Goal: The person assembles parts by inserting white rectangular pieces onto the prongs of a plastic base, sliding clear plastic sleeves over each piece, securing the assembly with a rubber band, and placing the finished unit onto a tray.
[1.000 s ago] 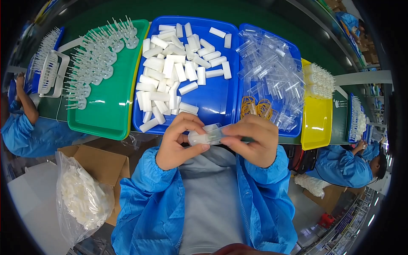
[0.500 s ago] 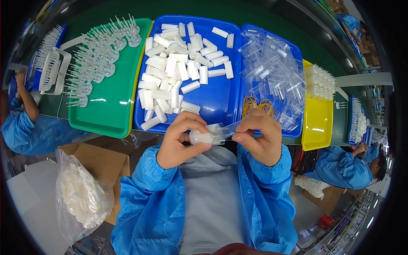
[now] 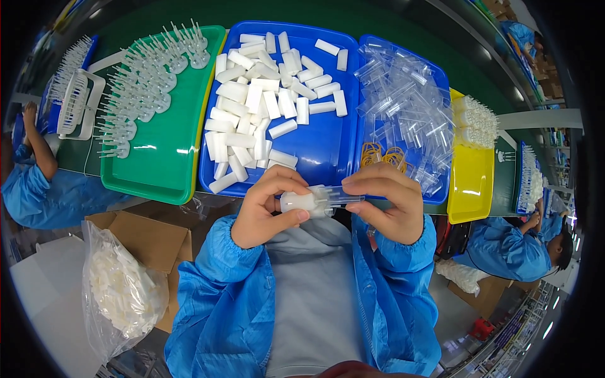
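Just in front of my chest, my left hand [image 3: 263, 208] is closed round a white foam block [image 3: 299, 202] with clear plastic at its right end. My right hand [image 3: 392, 203] pinches a clear plastic tube [image 3: 343, 197] between thumb and fingers. The tube points at the block's right end and meets the clear plastic there; how they join is too small to tell. Beyond my hands, a blue tray [image 3: 328, 142] bears many loose white foam blocks. Another blue tray [image 3: 445, 82] to its right carries a pile of clear plastic tubes [image 3: 403, 94] and yellow rubber bands [image 3: 384, 156].
At the left, a green tray [image 3: 148, 173] bears rows of white pronged pieces [image 3: 142, 88]. A yellow tray [image 3: 469, 189] with bundled white pieces [image 3: 474, 120] stands right. Below left, a bag of white pieces [image 3: 123, 290] sits by a cardboard box [image 3: 151, 236]. People in blue work on both sides.
My right hand has shifted slightly, its fingers now more level. The clear tube has turned from a slant to nearly horizontal beside the foam block. My left hand has barely moved.
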Tool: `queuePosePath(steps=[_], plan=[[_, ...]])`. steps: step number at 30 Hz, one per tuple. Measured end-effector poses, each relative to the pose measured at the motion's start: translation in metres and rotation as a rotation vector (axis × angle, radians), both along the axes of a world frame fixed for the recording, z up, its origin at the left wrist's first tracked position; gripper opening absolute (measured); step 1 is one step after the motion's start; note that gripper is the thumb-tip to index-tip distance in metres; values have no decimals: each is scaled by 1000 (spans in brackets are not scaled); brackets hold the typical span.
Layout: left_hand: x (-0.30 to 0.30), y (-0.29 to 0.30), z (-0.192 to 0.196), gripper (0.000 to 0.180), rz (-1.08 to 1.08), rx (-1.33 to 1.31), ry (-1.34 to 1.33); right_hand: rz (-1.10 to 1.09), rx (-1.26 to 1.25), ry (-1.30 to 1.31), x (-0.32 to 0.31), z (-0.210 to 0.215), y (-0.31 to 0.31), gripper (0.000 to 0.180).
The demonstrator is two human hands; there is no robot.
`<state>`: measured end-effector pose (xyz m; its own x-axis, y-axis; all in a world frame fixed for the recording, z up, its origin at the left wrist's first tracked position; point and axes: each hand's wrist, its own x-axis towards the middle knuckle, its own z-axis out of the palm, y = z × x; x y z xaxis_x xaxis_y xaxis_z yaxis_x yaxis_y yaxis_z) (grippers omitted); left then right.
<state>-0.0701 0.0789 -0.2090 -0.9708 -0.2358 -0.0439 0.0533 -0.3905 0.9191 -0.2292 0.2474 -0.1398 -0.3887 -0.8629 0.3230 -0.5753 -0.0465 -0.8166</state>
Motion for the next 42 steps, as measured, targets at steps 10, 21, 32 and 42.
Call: queuePosePath(steps=[10,21,32,42], plan=[[-1,2,-3,31,-7,1,20,-82,-46,-313,15,-6,1,57],[0,2,-5,31,-2,10,36,-39,3,-120,8,-2,2,29],[-1,5,-2,22,79,-48,76,-47,-78,-536,15,-25,4,24],[-3,6,6,8,46,-145,4,-74,-273,-269,21,-46,2,17]])
